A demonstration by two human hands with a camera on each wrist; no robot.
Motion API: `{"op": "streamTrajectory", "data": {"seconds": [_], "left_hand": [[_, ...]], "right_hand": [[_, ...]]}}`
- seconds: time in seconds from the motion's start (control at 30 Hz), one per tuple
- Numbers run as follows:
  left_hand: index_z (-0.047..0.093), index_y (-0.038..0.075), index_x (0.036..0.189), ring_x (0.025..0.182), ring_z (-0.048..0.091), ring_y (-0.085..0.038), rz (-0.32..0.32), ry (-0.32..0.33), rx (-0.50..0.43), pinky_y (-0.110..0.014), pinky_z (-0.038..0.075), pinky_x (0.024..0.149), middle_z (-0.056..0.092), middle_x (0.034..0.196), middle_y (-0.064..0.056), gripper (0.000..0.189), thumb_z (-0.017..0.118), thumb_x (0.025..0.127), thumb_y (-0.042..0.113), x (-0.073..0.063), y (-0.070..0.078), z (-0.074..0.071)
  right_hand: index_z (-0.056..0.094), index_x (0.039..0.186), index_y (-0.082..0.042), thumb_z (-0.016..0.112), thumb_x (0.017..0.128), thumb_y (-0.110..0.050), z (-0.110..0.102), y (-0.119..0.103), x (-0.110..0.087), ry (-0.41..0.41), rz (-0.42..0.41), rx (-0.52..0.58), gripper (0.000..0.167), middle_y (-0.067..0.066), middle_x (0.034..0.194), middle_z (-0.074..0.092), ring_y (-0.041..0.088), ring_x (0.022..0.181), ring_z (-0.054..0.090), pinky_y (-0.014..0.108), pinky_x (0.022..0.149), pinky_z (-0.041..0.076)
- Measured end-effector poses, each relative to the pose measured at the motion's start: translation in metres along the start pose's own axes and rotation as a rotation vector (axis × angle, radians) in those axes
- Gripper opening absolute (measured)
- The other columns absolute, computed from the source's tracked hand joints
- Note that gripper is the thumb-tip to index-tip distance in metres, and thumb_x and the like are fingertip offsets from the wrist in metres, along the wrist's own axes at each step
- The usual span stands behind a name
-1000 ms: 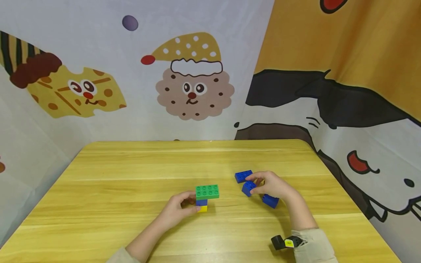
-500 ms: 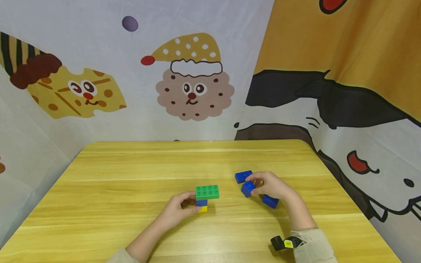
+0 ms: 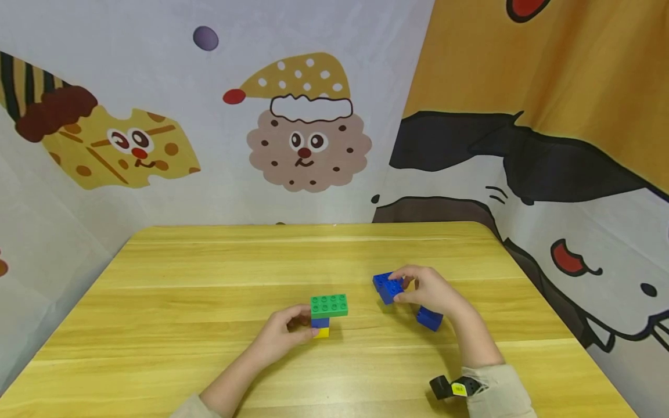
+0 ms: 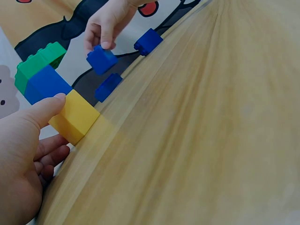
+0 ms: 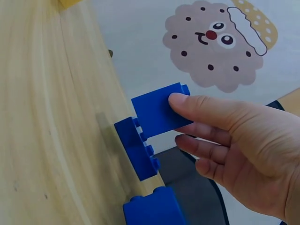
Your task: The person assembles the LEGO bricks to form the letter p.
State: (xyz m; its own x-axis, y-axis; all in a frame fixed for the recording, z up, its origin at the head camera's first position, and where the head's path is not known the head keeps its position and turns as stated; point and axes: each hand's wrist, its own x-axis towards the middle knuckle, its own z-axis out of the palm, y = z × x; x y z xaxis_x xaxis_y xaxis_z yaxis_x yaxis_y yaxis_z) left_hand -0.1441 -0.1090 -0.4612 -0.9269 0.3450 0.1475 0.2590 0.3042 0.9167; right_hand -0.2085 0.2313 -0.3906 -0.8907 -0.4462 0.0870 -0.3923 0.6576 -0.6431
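My left hand grips a small stack of toy building bricks, thumb against the yellow brick at the bottom. A blue brick sits on the yellow one, and a long green brick tops the stack, jutting out to the right. Between thumb and fingers, my right hand pinches another blue brick. That brick is right at the studs of a long, thin blue brick lying on the table, over one end of it. In the head view it partly covers the thin brick.
A further blue brick lies on the wooden table, under the right wrist and near the thin one. A black wrist camera is strapped at the right sleeve. A cartoon-printed cloth hangs behind the table's far edge.
My right hand has moved slightly up and away with its blue brick, from in front of the thin blue brick to over it. The left hand and its stack have stayed still.
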Motion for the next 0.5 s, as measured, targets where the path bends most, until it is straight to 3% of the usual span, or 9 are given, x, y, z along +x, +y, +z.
{"op": "streamTrajectory", "data": {"seconds": [0.17,0.5], "left_hand": [[0.064,0.008,0.119,0.095,0.057,-0.021,-0.001,0.003,-0.014,-0.030,0.045,0.078,0.066,0.101,0.001,0.040,0.075,0.084,0.022,0.000,0.000,0.000],[0.063,0.008,0.120,0.095,0.057,-0.022,-0.015,0.007,0.002,-0.030,0.045,0.078,0.066,0.102,0.000,0.039,0.075,0.084,0.019,0.000,0.000,0.001]], "right_hand": [[0.068,0.114,-0.014,0.079,0.080,-0.017,-0.002,-0.010,0.000,0.037,-0.020,0.014,0.037,-0.004,0.090,0.062,0.020,0.079,0.053,0.033,0.062,0.043],[0.067,0.115,-0.015,0.077,0.082,-0.020,-0.002,-0.028,-0.001,0.134,-0.137,0.035,0.035,-0.003,0.087,0.060,0.031,0.078,0.053,0.032,0.065,0.041]]}}
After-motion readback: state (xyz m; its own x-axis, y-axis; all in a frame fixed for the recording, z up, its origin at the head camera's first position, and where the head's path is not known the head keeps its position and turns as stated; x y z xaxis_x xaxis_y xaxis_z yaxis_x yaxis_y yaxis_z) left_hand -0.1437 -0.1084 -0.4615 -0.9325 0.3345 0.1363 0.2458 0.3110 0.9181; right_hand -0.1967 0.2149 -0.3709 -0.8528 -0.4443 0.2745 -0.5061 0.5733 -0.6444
